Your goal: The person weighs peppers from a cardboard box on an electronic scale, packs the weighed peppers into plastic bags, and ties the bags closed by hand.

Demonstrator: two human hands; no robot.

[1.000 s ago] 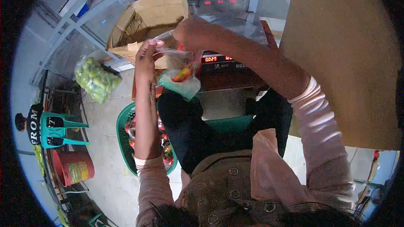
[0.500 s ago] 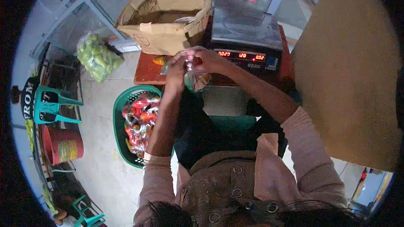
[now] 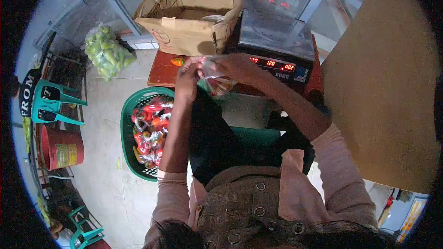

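Observation:
A clear plastic bag (image 3: 218,83) with red and yellow peppers in it hangs between my hands, over the near edge of the red-brown table (image 3: 161,74). My left hand (image 3: 188,76) is closed on the bag's top at its left side. At the right side, the closed fingers of my right hand (image 3: 237,68) grip the same bag top. An orange pepper (image 3: 177,61) lies on the table beside my left hand. Behind my right hand stands a digital scale (image 3: 274,41) with red digits and a bare metal plate.
An open cardboard box (image 3: 189,34) stands on the table. On the floor are a green basket (image 3: 125,131) of wrapped peppers, a bag of green peppers (image 3: 107,53), a red bucket (image 3: 62,147) and a green chair (image 3: 57,103). A large brown board (image 3: 383,87) rises at right.
Both hands have come down and closer together with the bag than a second ago. The view has shifted, and the scale and orange pepper now show. The bag's top is stretched slightly wider than half a second ago.

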